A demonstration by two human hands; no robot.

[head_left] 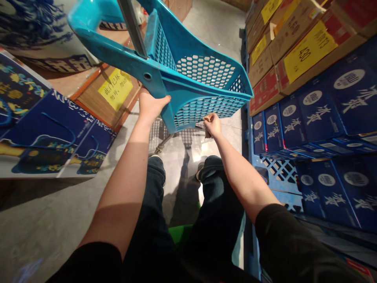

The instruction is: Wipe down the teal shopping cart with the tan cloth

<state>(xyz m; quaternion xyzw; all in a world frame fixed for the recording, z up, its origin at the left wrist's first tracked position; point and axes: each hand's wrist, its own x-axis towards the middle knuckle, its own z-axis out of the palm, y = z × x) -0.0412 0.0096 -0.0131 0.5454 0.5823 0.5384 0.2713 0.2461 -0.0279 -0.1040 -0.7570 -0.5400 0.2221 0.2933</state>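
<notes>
A turquoise plastic shopping cart [173, 88] with honeycomb mesh sides stands tilted in front of me. My left hand [151, 105] is closed round its lower rear frame, with the thumb pointing right. Pinched in the fingers of my right hand [214, 125] is a small crumpled brown rag [208, 133], held at the bottom edge of the cart's mesh side. Part of the rag is hidden by the fingers. A grey metal bar [132, 29] runs up from the cart's back. Under it, a caster wheel [160, 147] shows near my left foot.
Blue boxes [316, 106] are stacked on a blue plastic pallet [282, 184] at right, with cartons bearing yellow price signs [309, 51] behind. Blue gift bags [67, 137], a wooden cabinet [91, 88] and a large porcelain jar [41, 35] stand at left. A green seat [180, 234] shows between my legs.
</notes>
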